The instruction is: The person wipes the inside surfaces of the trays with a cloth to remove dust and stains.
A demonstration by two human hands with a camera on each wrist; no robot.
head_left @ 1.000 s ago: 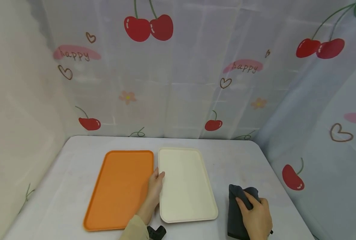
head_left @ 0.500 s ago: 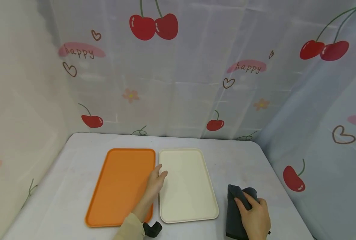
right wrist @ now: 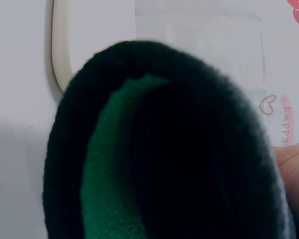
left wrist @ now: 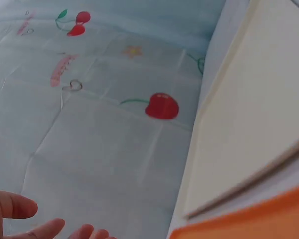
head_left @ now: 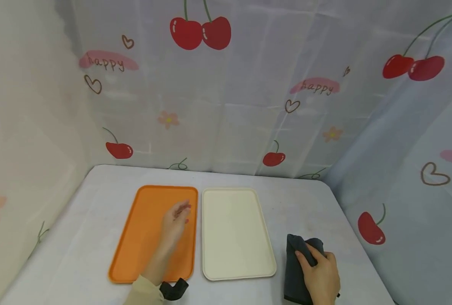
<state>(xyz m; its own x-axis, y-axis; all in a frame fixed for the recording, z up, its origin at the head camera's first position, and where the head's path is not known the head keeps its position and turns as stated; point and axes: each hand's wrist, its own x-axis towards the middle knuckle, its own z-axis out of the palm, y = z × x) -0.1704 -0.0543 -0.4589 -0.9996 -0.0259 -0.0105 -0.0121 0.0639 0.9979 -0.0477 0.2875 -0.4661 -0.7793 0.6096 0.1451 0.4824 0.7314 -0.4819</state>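
My left hand (head_left: 174,224) is raised over the orange tray (head_left: 134,245), its fingers loosely bent and holding nothing. In the left wrist view the thumb and fingertips (left wrist: 24,206) show at the lower left corner. To the right of that hand lies the cream tray (head_left: 237,233), its long side beside the orange one. My right hand (head_left: 320,273) grips a folded dark grey cloth (head_left: 297,275) on the table, thumb and fingers pinching up a fold. Close up in the right wrist view, the bunched cloth (right wrist: 134,59) shows a green surface inside its fold.
Both trays lie flat on a white-covered table (head_left: 70,254). A white curtain (head_left: 241,123) printed with cherries, hearts and "happy" stands along the back, with similar fabric at the left and right sides. A black strap piece (head_left: 174,289) sits at my left wrist.
My left hand has left the cream tray's left edge and moved left over the orange tray, its fingers bending in. The right hand keeps its grip on the cloth. The view has shifted slightly.
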